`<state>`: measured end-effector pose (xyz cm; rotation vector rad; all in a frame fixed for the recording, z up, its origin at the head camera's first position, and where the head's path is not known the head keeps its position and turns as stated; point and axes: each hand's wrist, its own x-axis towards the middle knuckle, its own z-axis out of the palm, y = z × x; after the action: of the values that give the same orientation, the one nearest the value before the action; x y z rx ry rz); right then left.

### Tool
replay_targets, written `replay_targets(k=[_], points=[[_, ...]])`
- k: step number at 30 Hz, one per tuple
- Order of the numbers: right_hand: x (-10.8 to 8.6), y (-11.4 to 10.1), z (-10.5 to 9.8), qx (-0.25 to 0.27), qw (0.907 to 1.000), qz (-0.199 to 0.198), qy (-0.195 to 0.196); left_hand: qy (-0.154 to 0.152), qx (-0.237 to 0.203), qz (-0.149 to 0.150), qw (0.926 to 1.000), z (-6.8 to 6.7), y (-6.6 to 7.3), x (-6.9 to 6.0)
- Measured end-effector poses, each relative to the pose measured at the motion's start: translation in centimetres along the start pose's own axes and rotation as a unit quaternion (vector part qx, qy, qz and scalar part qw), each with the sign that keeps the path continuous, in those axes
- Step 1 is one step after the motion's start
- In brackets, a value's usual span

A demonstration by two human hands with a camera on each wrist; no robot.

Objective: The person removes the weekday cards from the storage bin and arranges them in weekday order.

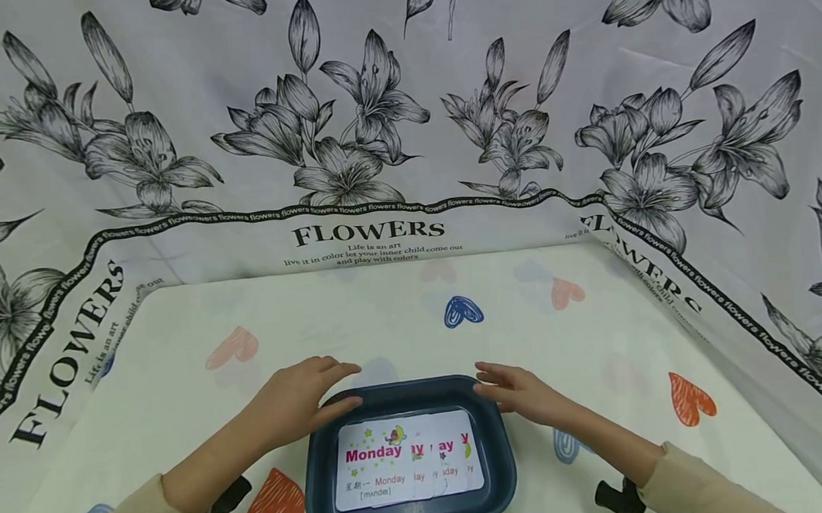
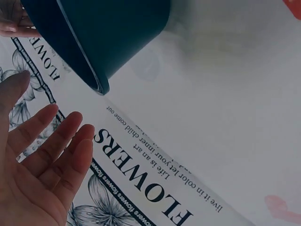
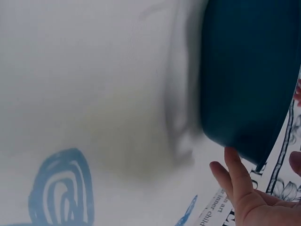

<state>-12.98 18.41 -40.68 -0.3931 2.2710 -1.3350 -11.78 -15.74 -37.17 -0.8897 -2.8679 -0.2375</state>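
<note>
With fingers loosely spread on my left hand [image 1: 296, 408] and right hand [image 1: 530, 397], the tray [image 1: 314, 478] of cards [image 1: 369, 496] between them; I'd judge this positioning, next calling for an even two-sided touch.

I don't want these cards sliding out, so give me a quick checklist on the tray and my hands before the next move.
1. Cards inside the tray: ok, within its walls.
2. Monday card printed side up: ok, readable.
3. Cards squared up: not ok, fanned sideways.
4. Left hand gripping the tray: not ok, it is open.
5. Right hand gripping the tray: not ok, also open.
6. Right hand touching the tray: cannot tell.
</note>
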Motion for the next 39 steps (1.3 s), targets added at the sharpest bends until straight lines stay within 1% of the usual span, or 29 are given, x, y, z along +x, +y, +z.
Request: replay_targets(k=[3,8,13,16,19,24,28,33,36,39], points=[[0.0,0.2,0.2,0.003,0.9999,0.01,-0.001,-0.001,-0.007,0.013,0.9999,0.3,0.4,0.0],[0.0,0.6,0.5,0.017,0.9995,0.025,0.004,-0.019,-0.009,0.035,0.9992,0.8,0.9,0.0],[0.0,0.9,0.6,0.023,0.9997,0.009,-0.007,-0.032,0.011,0.056,0.9979,1.2,1.4,-0.2],[-0.1,0.9,0.4,0.023,0.9996,-0.003,-0.014,-0.039,0.016,0.077,0.9961,1.3,1.8,-0.2],[-0.1,1.0,0.3,0.031,0.9993,-0.007,-0.02,-0.047,0.016,0.089,0.9948,1.7,2.0,-0.3],[0.1,1.2,0.2,0.046,0.9987,0.0,-0.021,-0.058,0.02,0.09,0.994,2.5,2.2,-0.5],[0.1,1.5,0.4,0.057,0.9981,0.011,-0.019,-0.081,0.021,0.085,0.9928,3.2,2.5,-0.9],[-0.1,1.4,0.6,0.065,0.9976,0.01,-0.021,-0.116,0.023,0.065,0.9909,4.3,3.0,-1.4],[-0.2,1.3,0.7,0.071,0.9973,0.008,-0.02,-0.127,0.029,0.061,0.9896,4.7,3.1,-1.5],[-0.2,1.3,0.8,0.077,0.9968,0.013,-0.017,-0.135,0.041,0.065,0.9879,4.9,3.1,-1.5]])
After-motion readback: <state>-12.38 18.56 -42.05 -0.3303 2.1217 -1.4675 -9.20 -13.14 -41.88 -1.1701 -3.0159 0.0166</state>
